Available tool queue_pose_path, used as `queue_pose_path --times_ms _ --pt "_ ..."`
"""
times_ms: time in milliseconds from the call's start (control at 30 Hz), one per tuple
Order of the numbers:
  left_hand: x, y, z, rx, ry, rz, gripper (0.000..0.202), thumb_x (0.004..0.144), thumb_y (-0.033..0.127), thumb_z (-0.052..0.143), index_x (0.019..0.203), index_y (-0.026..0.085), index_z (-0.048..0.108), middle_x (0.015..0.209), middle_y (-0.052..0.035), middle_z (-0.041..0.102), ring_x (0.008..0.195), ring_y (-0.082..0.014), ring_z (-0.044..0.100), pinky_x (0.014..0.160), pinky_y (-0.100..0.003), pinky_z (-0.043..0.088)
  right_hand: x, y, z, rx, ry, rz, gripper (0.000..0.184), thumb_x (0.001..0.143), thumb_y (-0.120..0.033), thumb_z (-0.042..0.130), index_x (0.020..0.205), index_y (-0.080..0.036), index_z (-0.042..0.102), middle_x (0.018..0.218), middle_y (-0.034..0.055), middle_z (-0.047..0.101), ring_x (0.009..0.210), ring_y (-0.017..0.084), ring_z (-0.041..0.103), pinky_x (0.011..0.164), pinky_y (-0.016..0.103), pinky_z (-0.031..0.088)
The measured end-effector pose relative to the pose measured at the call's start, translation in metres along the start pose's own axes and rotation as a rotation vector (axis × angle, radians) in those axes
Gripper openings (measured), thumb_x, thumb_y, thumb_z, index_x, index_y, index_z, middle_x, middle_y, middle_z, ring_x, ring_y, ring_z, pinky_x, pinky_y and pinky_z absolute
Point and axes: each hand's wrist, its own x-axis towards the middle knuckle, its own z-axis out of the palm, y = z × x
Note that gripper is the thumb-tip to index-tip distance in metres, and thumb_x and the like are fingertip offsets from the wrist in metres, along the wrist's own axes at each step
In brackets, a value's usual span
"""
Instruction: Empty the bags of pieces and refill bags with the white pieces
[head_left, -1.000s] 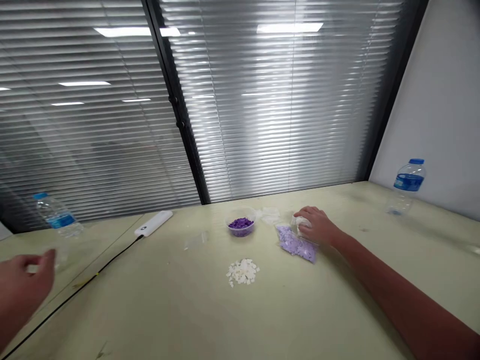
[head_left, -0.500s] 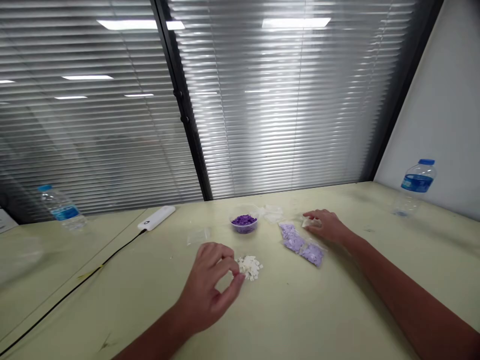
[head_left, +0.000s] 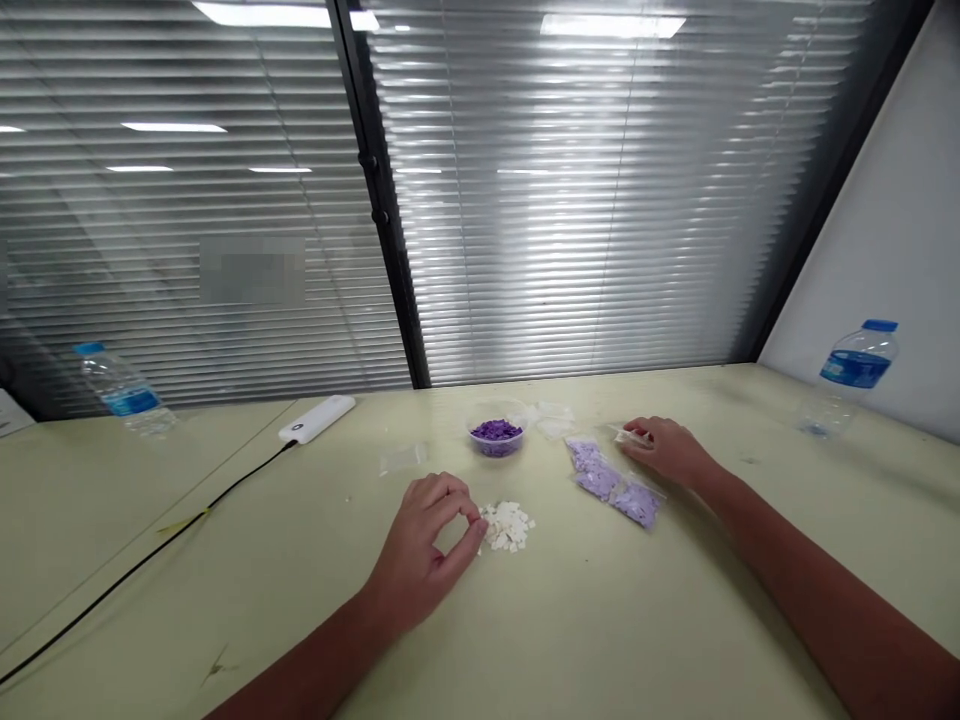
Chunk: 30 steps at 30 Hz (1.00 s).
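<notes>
A small heap of white pieces (head_left: 508,525) lies on the pale green table (head_left: 570,620). My left hand (head_left: 427,545) rests just left of the heap, thumb and forefinger pinched together at its edge; what they hold is too small to see. My right hand (head_left: 667,452) lies on the table farther right, fingers curled over a small clear bag (head_left: 628,435). Next to it lies a clear bag of lilac pieces (head_left: 613,484). A clear cup of dark purple pieces (head_left: 496,437) stands behind the heap.
Empty clear bags lie at the back (head_left: 553,418) and to the left (head_left: 403,459). A white power bank (head_left: 317,418) with a black cable (head_left: 135,570) sits at left. Water bottles stand far left (head_left: 120,390) and far right (head_left: 847,375). Blinds close the back.
My left hand came in from the far left edge to the white heap and pinched at it. My right hand shifted slightly off the lilac bag onto the small clear bag.
</notes>
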Motion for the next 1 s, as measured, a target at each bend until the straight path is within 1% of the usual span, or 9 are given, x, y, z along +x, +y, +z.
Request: queue_pose_path --times_ms 167,267,367,400,500,600,667,767,1000 --pt "-0.002 -0.002 0.004 0.057 0.051 0.059 0.017 0.093 0.036 0.055 0.082 0.026 0.062 0.092 0.0036 0.062 0.093 -0.0078 0.056 0.094 -0.028 0.039 -0.002 -0.021 -0.014 -0.099 0.069 0.033 0.035 0.078 -0.02 0.058 0.109 -0.016 0.072 0.096 0.0149 0.074 0.092 0.032 0.066 0.098 0.052 0.033" --pt "-0.004 -0.001 0.004 0.091 0.069 0.095 0.014 0.093 0.035 0.055 0.084 0.027 0.064 0.094 0.0021 0.063 0.095 -0.0093 0.057 0.091 -0.028 0.042 -0.008 -0.051 -0.027 -0.026 0.124 0.051 0.035 0.083 -0.022 0.055 0.112 -0.012 0.071 0.095 0.0168 0.073 0.09 0.033 0.066 0.097 0.053 0.035" --pt "-0.006 0.003 0.002 0.113 0.099 0.149 0.017 0.089 0.039 0.062 0.106 0.033 0.063 0.111 0.0007 0.064 0.109 -0.0114 0.057 0.095 -0.027 0.047 -0.027 -0.103 -0.03 0.165 0.082 -0.005 0.039 0.09 -0.037 0.056 0.122 -0.017 0.067 0.108 0.0112 0.072 0.091 0.027 0.068 0.084 0.039 0.048" --pt "-0.007 0.005 0.001 0.123 0.104 0.184 0.031 0.087 0.041 0.066 0.117 0.036 0.06 0.12 0.0006 0.062 0.116 -0.012 0.056 0.099 -0.027 0.049 -0.036 -0.123 -0.028 0.278 0.001 -0.061 0.039 0.091 -0.043 0.057 0.12 -0.019 0.068 0.105 0.0077 0.073 0.086 0.024 0.068 0.078 0.035 0.05" --pt "-0.01 0.012 0.0 0.181 0.038 0.344 0.069 0.08 0.053 0.074 0.14 0.043 0.043 0.14 0.0019 0.055 0.131 -0.0145 0.05 0.111 -0.031 0.047 -0.067 -0.179 -0.017 1.052 -0.526 -0.157 0.036 0.089 -0.042 0.066 0.116 -0.017 0.069 0.105 0.0072 0.072 0.088 0.023 0.068 0.077 0.033 0.052" --pt "-0.01 0.016 -0.001 0.207 -0.089 0.418 0.072 0.078 0.061 0.071 0.142 0.046 0.041 0.135 0.0047 0.061 0.126 -0.0139 0.054 0.107 -0.032 0.047 -0.088 -0.21 -0.003 1.315 -0.704 -0.215 0.03 0.086 -0.034 0.074 0.109 -0.016 0.074 0.103 0.0062 0.071 0.089 0.018 0.065 0.079 0.029 0.049" --pt "-0.01 0.017 -0.001 0.17 -0.142 0.399 0.071 0.074 0.067 0.072 0.137 0.047 0.047 0.126 0.0056 0.066 0.117 -0.0132 0.058 0.102 -0.031 0.047 -0.093 -0.215 0.005 1.376 -0.733 -0.2 0.029 0.085 -0.033 0.076 0.108 -0.015 0.075 0.1 0.0062 0.069 0.085 0.016 0.063 0.076 0.027 0.049" --pt "-0.008 0.017 -0.002 0.109 -0.201 0.388 0.081 0.063 0.073 0.077 0.134 0.044 0.051 0.126 0.0041 0.065 0.115 -0.0143 0.057 0.103 -0.032 0.046 -0.093 -0.21 0.012 1.419 -0.788 -0.092 0.036 0.084 -0.039 0.078 0.11 -0.013 0.075 0.089 0.0062 0.067 0.069 0.014 0.061 0.056 0.023 0.049" --pt "-0.008 0.016 -0.003 0.124 -0.276 0.409 0.075 0.066 0.07 0.077 0.132 0.042 0.054 0.121 0.0024 0.065 0.108 -0.0127 0.057 0.098 -0.03 0.046 -0.097 -0.205 0.008 1.335 -0.853 -0.02 0.045 0.083 -0.048 0.078 0.109 -0.012 0.074 0.083 0.0076 0.068 0.056 0.013 0.062 0.043 0.02 0.048"
